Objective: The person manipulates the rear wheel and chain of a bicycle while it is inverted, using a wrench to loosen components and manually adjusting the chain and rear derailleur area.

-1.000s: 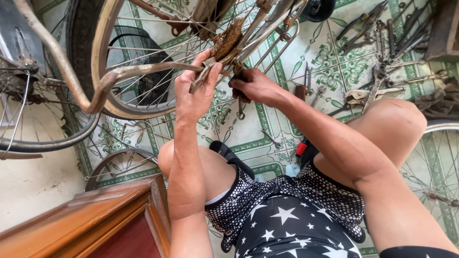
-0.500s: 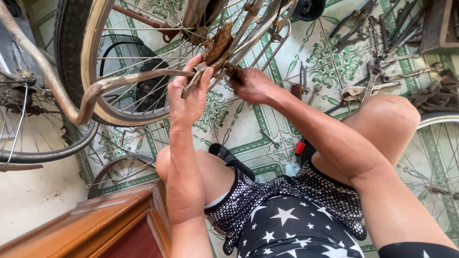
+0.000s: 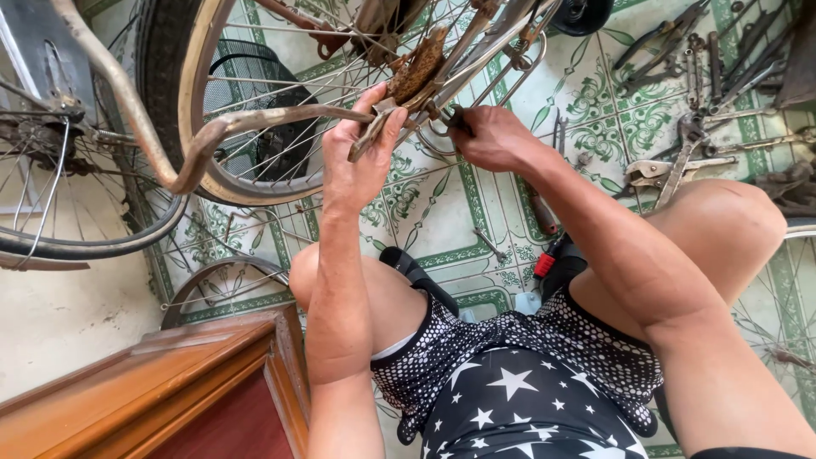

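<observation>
A rusty bicycle wheel (image 3: 200,161) with thin spokes hangs in front of me, its rusty sprocket (image 3: 416,68) at the hub near the top middle. My left hand (image 3: 361,161) grips a flat metal bracket (image 3: 371,134) at the end of the rusty frame stay (image 3: 255,123). My right hand (image 3: 493,136) is closed around the axle end just right of the sprocket; what it holds is hidden by its fingers. Both forearms reach up from my knees.
Wrenches and pliers (image 3: 680,161) lie scattered on the green patterned floor tiles at the right. A black wire basket (image 3: 255,110) sits behind the wheel. Another wheel (image 3: 68,195) stands at the left, a wooden cabinet (image 3: 170,391) at the lower left, a spoked rim (image 3: 790,331) at the right.
The view has drifted slightly, so the wheel and hands sit a little further left. Both hands keep their hold at the hub.
</observation>
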